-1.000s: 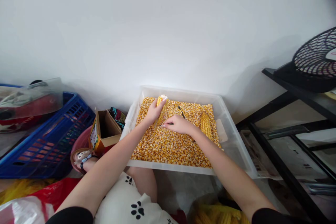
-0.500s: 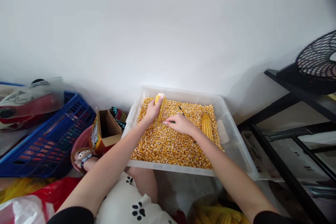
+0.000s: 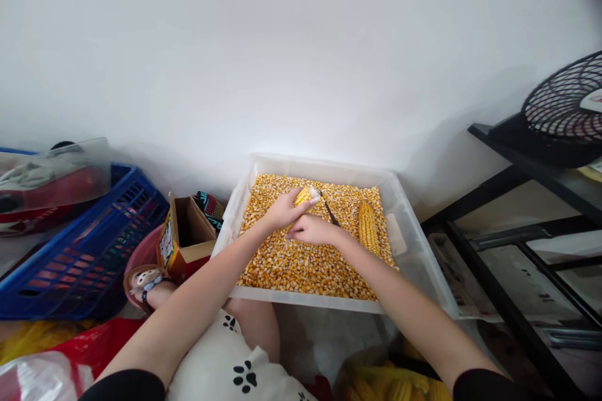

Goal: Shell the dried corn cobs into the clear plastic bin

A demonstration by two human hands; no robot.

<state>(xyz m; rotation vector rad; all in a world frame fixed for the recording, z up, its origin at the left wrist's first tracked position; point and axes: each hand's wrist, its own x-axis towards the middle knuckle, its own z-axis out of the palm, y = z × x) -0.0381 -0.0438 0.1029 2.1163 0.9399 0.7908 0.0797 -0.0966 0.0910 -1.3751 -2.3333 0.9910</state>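
Note:
My left hand point(image 3: 285, 208) is wrapped around a corn cob point(image 3: 302, 196), its pale end and some yellow kernels showing past the thumb. Just below, my right hand point(image 3: 310, 229) is closed with its fingers curled, close against the left hand; whatever it may hold is hidden. A slim dark tool point(image 3: 328, 208) lies on the loose kernels point(image 3: 301, 269) behind the right wrist. Another full cob point(image 3: 368, 227) rests on the kernels to the right. Everything is inside a translucent plastic bin point(image 3: 409, 200).
Left of the bin stand an open cardboard box point(image 3: 190, 225) and a blue crate point(image 3: 94, 257). A black metal frame point(image 3: 508, 301) and a fan point(image 3: 567, 100) are at the right. The white wall point(image 3: 301, 62) rises behind the bin. A bag of cobs point(image 3: 395, 382) sits below.
My left hand has tilted the cob over to the right and brought it nearer the bin's middle. My right hand has moved slightly left and down, under the left hand.

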